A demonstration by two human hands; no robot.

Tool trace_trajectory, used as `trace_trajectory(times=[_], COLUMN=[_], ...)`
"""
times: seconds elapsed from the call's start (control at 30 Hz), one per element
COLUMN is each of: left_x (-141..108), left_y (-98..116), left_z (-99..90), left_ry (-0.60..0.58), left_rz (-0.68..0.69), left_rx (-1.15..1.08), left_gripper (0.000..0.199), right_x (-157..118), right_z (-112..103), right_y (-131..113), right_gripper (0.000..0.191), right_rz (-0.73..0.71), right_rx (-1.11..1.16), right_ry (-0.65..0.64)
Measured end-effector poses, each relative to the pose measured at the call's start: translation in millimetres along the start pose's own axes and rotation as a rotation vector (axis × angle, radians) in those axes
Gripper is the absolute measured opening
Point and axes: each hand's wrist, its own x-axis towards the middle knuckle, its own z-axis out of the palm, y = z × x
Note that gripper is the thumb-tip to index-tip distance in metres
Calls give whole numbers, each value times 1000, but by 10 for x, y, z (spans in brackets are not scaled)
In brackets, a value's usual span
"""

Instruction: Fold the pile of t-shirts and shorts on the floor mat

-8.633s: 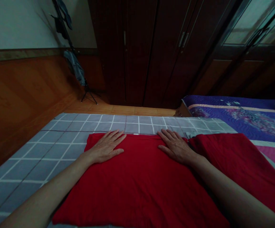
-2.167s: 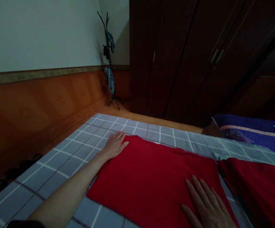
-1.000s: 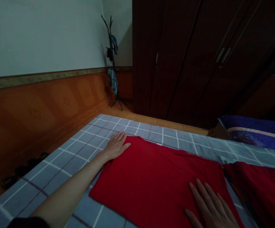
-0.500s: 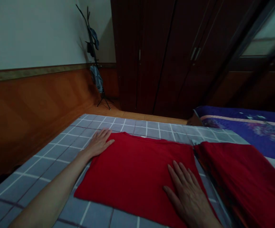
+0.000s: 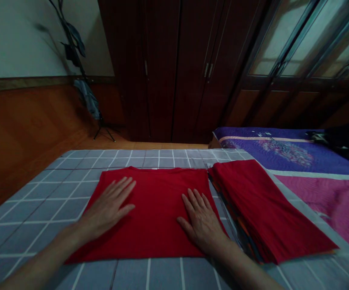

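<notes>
A red T-shirt (image 5: 156, 217) lies spread in a flat, folded shape on the grey checked cloth (image 5: 53, 193). Over its left part is my left hand (image 5: 109, 209), fingers stretched out and thumb apart; whether the palm touches the fabric I cannot tell. My right hand (image 5: 203, 219) rests flat on the shirt's right part with its fingers spread. To the right of the shirt lies a stack of folded clothes (image 5: 261, 205), red on top, with darker and orange layers showing along its left edge.
A purple and pink bedspread (image 5: 283, 149) lies beyond the stack, with a dark heap of cloth (image 5: 343, 141) on it. At the back stand a dark wooden wardrobe (image 5: 162, 80) and, at left, a coat rack (image 5: 80, 68) with hanging items.
My left hand has moved from the shirt's upper left edge inward onto its left part. My right hand stays on the right part. The view has turned right.
</notes>
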Motion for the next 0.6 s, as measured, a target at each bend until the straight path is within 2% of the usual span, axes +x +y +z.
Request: trace_trajectory(times=[0.1, 0.13, 0.2, 0.3, 0.47, 0.6], left_x=[20, 22, 23, 24, 28, 11], left_y=[633, 790, 973, 1002, 962, 992], left_z=[45, 86, 166, 210, 135, 116], left_ry=[-133, -168, -238, -319, -379, -391], left_rz=[259, 309, 367, 362, 330, 319], left_rx=[-140, -175, -229, -268, -295, -304], left_gripper=[73, 75, 74, 66, 63, 63], right_x=[6, 11, 28, 80, 193, 289], right_z=[-84, -114, -166, -193, -150, -160], right_y=[-19, -17, 7, 101, 238, 150], right_gripper=[56, 52, 49, 51, 63, 61], right_rz=[5, -1, -18, 23, 177, 117], right_rx=[13, 18, 24, -3, -83, -107], right_ry=[-24, -25, -22, -33, 17, 9])
